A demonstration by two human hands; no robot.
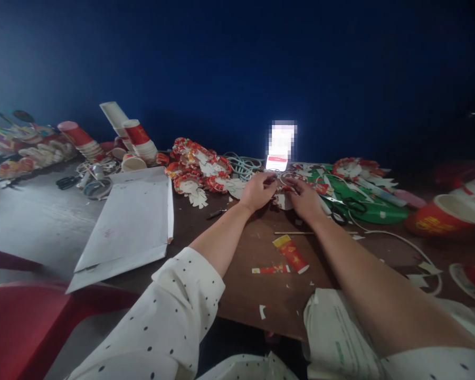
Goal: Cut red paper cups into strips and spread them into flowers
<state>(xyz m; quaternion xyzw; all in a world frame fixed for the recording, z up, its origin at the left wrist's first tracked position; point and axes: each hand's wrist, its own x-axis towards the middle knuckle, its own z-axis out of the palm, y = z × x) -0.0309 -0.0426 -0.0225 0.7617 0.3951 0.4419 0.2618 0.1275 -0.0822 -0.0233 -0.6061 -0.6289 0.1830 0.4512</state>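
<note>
Through the head view I see both forearms reaching forward and converging, the left hand (259, 191) and right hand (305, 199) close together, fingers bent inward. The red-and-white paper piece (282, 202) lies between them, at the fingertips; I cannot tell whether either hand pinches it. Just beyond, a lit phone (277, 161) stands upright. Crinkled red-and-white paper shapes (200, 166) heap up to the left; smooth green sheeting (383, 211) and black-handled scissors (354, 205) crowd my right wrist. The most room I find is on the brown tabletop (237, 285) between the forearms, where a thin stick (293, 233) and a flat red-and-yellow cutout (292, 254) lie well inside the front edge.
</note>
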